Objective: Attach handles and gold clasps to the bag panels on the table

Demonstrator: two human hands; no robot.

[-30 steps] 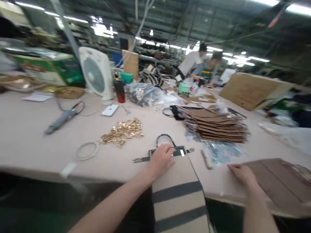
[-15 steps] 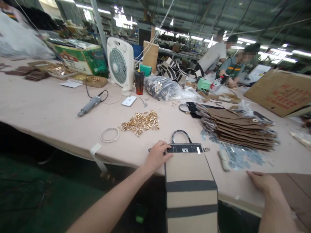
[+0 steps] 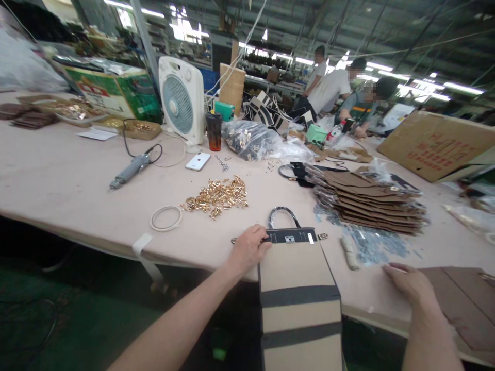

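Observation:
A flat, unassembled handbag panel (image 3: 296, 263), beige with black bands, hangs over the table's front edge. Its upper end lies on the table, where a black strip carries metal fittings, with a wrapped black handle (image 3: 284, 210) beyond it. My left hand (image 3: 250, 247) is closed on the panel's upper left edge, fingers on the black strip and thumb on the beige. To the right, my right hand (image 3: 408, 283) rests low over the tabletop beside a brown panel (image 3: 456, 299), fingers stretched out and nothing visible in them. A small grey-beige roll (image 3: 349, 253) lies just beyond it.
Gold metal fittings (image 3: 220, 196) are heaped near a ring of white tape (image 3: 165, 218). Behind stand an electric screwdriver (image 3: 131, 170), phone (image 3: 198, 161), tumbler (image 3: 214, 131) and fan (image 3: 181, 100). Stacked brown bag pieces (image 3: 371, 198) and a carton (image 3: 436, 144) occupy the right. Several people are farther back.
The view has shifted slightly, so the scene sits a bit farther left. My left hand keeps its place on the handbag panel; my right hand remains low by the brown panel.

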